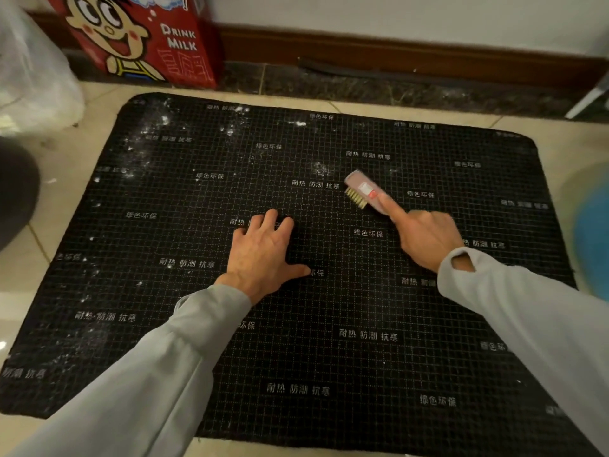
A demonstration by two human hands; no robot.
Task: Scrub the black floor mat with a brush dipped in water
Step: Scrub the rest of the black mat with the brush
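Note:
A black floor mat (296,351) with a fine grid and white printed characters lies flat on the tiled floor. White powdery specks dot its far left part. My left hand (263,252) rests on the mat near its middle, palm down, fingers spread. My right hand (425,237) grips a small pink brush (364,191) with yellowish bristles, index finger stretched along its back. The bristles point down at the mat, right of centre.
A red "Drink Milk" carton (148,37) stands against the wall at the back left. A clear plastic bag (29,70) lies at far left, a dark round object (13,192) below it. A blue object (593,232) sits at the right edge. Brown skirting runs along the back.

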